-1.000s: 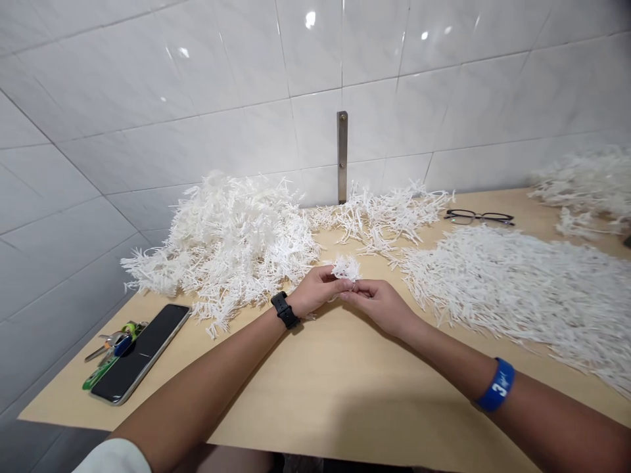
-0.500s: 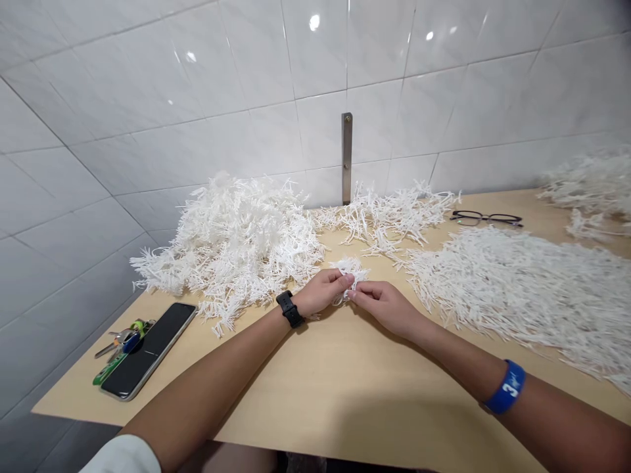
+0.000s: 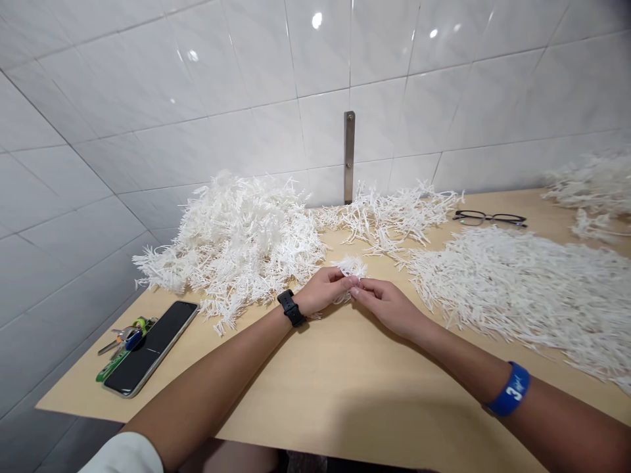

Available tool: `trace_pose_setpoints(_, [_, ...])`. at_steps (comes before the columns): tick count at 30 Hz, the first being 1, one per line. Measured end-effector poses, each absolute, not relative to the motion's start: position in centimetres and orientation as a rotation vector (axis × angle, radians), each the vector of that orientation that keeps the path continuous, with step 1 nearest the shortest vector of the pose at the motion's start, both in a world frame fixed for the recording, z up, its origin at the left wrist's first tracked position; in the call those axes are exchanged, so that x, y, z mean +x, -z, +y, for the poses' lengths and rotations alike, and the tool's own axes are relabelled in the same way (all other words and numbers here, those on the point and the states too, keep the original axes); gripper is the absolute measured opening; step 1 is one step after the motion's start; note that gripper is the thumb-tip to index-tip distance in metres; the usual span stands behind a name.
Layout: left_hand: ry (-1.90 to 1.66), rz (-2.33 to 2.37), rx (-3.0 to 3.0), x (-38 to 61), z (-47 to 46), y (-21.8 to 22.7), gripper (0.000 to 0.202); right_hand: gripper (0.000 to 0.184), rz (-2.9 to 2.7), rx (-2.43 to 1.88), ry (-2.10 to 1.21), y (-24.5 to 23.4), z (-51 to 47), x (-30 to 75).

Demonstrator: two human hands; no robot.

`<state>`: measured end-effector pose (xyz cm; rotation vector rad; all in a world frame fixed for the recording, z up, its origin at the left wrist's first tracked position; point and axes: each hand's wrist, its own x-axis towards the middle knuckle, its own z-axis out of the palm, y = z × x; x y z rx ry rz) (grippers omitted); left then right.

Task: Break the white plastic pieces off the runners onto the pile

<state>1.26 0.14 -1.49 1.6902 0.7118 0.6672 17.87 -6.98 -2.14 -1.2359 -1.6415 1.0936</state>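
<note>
Filling the upper half of the view, a white tiled wall (image 3: 197, 98) rises behind a pale wooden table (image 3: 345, 407), with a narrow metal strip (image 3: 350, 156) fixed upright on it. A wide, flat spread of white plastic sprigs (image 3: 522, 289) covers the table's right side, its strands lying mostly side by side. On the left a taller tangled heap of sprigs (image 3: 241, 230) bristles in every direction. A thinner scatter of sprigs (image 3: 389, 213) lies by the wall between them, and another heap (image 3: 591, 184) sits at the far right edge. A black phone (image 3: 150, 348) lies face up near the table's left corner, with a bunch of keys (image 3: 123, 338) touching its left side; black-framed glasses (image 3: 488, 218) rest near the wall, just behind the flat spread. Both forearms reach in over the bare middle of the table. The left hand (image 3: 323, 292), with a black watch (image 3: 292, 308) on the wrist, and the right hand (image 3: 389, 307), with a blue wristband (image 3: 513, 389), meet fingertip to fingertip, each pinched closed on the base of a small sprig cluster (image 3: 351, 266). The cluster is held just above the table, between the two big piles. It is broader side to side than tall, and its spikes fan up and away toward the wall.
</note>
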Motion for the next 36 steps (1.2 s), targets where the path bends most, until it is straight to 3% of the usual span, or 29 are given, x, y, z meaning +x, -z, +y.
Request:
trace_pose_setpoints(13, [-0.604,0.672,1.658,1.3,0.1,1.6,0.048,0.037,-1.559,-1.378,-1.048,2.5,-7.1,17.6])
trace_pose_setpoints(21, [-0.484,0.622,1.796,1.1,0.5,1.8,0.065,0.041,-1.704,-1.275,-1.056,1.9,-7.1,17.8])
trace_pose_setpoints(36, [-0.601,0.554,1.267,0.9,0.2,1.7,0.055,0.05,-1.684,-1.103,-1.09,1.5,-7.6,18.0])
